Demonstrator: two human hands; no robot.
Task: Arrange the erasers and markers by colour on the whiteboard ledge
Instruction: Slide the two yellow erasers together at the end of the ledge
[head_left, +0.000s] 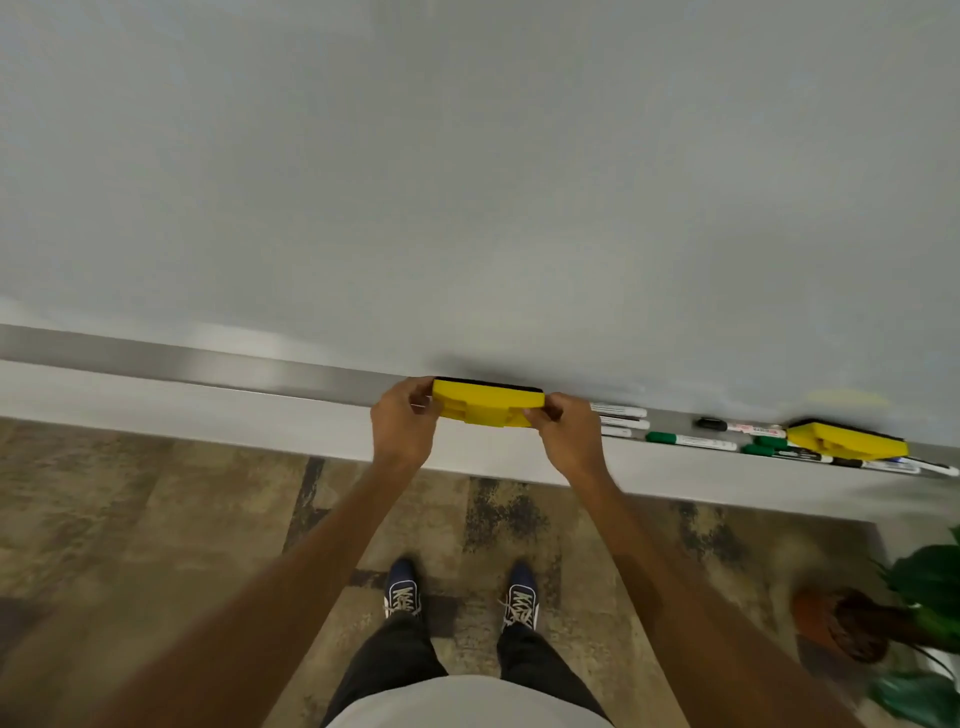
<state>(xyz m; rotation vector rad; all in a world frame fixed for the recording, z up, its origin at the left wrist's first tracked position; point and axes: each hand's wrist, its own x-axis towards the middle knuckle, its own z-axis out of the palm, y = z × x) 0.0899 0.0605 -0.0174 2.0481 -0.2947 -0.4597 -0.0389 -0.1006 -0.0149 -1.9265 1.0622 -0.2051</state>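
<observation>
From my head camera, the whiteboard (467, 182) fills the upper view and its metal ledge (208, 364) runs below it; a potted plant (883, 618) stands on the floor at the far right, and my shoes (402, 592) show below. Just right of my right hand (569, 436), markers (691, 441) crowd the ledge, lying mostly lengthwise toward its right end. I count two yellow erasers. Of the markers, three white-barrelled ones sit beside my hand, then several green- and black-capped ones, too blurred for an exact total. My left hand (402, 428) and right hand each pinch one end of the near eraser (488, 402) at the middle of the ledge. Its long axis runs along the ledge, black felt facing the whiteboard. The second eraser (847, 441) rests on markers, also lengthwise.
</observation>
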